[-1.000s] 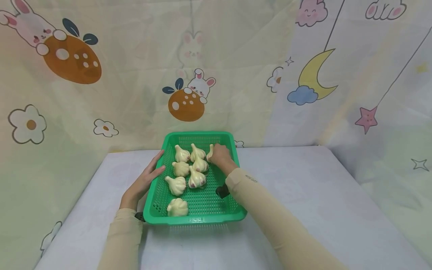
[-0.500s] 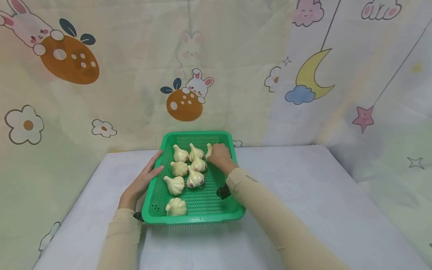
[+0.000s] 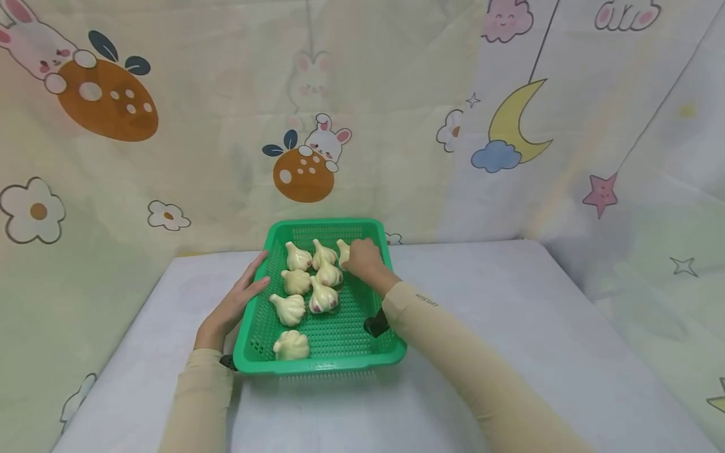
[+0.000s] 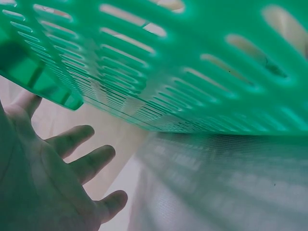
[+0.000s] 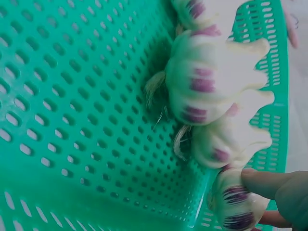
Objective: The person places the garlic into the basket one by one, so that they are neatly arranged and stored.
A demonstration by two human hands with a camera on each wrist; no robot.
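A green perforated plastic basket (image 3: 345,327) sits on the table with several white garlic bulbs (image 3: 289,310) inside. Along its left rim lies my left hand (image 3: 223,311), fingers extended; the left wrist view shows that hand (image 4: 45,168) with fingers spread beside the slotted outer wall. Deep in the far right part of the basket, my right hand (image 3: 365,261) pinches a garlic bulb (image 3: 343,250). Up close in the right wrist view, thumb and finger press on this purple-streaked bulb (image 5: 233,204), right beside other bulbs (image 5: 204,86). Part of the held bulb is hidden by the hand.
The basket stands on a white-covered table (image 3: 476,302). Behind it hangs a patterned cloth backdrop (image 3: 385,126) with rabbits, flowers and a moon. A black wrist camera (image 3: 376,324) under the right forearm hangs over the basket's inside.
The head view has swung slightly, so the whole scene sits a little farther left. My right hand keeps its grip on the same garlic bulb; the left hand stays at the rim.
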